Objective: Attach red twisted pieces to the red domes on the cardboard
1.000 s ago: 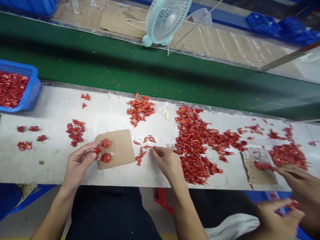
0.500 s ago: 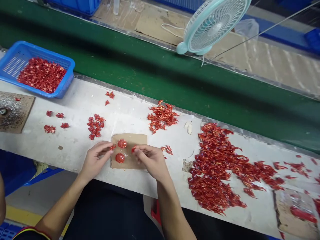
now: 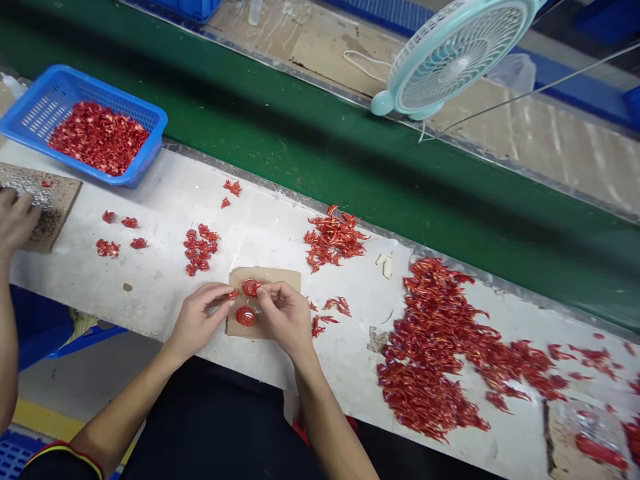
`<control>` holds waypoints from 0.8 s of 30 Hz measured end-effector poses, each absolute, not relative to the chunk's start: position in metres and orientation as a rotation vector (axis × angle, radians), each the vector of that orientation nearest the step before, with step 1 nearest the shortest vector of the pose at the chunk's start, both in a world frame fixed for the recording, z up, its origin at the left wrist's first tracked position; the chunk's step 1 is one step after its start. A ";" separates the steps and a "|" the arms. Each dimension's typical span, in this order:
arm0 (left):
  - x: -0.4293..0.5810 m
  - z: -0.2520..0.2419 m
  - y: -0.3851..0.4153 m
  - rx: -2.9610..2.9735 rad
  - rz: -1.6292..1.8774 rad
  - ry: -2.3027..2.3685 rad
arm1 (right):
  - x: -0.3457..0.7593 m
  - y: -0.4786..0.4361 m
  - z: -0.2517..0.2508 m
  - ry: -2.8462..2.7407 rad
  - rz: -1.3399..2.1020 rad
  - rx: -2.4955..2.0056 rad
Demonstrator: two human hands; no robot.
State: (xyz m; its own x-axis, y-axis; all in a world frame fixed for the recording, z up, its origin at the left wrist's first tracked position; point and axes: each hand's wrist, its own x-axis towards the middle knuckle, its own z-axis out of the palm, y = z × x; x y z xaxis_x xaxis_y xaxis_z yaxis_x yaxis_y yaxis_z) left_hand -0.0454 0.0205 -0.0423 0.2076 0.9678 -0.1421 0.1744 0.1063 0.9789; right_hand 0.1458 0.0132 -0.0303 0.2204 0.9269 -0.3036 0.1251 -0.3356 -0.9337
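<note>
Two round, glossy red discs [image 3: 245, 315] sit one behind the other on a square of plain brown cardboard [image 3: 280, 275], close to the near edge of a long, scuffed white worktop [image 3: 165, 207]. At the left of the cardboard, the worker's left hand [image 3: 200, 319] pinches a small, shiny red piece [image 3: 233, 294] between thumb and forefinger, just beside the farther disc. Opposite, the right hand [image 3: 287, 317] has thumb and forefinger drawn narrow at that same disc's edge; red shows at the tips, but from here I can't tell whether it is a separate bit or the disc itself. Just right of that hand lie a few loose, pointed red slivers [image 3: 338, 306], with a small spiky red heap [image 3: 334, 239] behind them and a far larger red pile [image 3: 435, 353] farther right. Over on the left are a tight red cluster [image 3: 201, 250] and a blue plastic basket [image 3: 163, 123] part filled with red bits. Near the basket, another person's hand [image 3: 15, 220] is over a speckled brown board [image 3: 63, 210]. A pale turquoise fan [image 3: 455, 67] stands on the shelf beyond.
</note>
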 end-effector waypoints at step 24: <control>-0.029 -0.006 0.023 0.729 0.922 0.966 | 0.144 0.009 0.001 -0.572 1.637 -1.254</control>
State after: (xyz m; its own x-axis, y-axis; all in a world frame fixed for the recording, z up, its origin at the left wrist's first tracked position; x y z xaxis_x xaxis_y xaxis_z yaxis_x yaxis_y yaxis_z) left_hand -0.0288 0.0231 -0.0057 0.2671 0.8946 -0.3581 -0.3160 0.4324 0.8445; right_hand 0.1441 0.0088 0.0014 -0.0101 0.8853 -0.4650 -0.4033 -0.4291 -0.8082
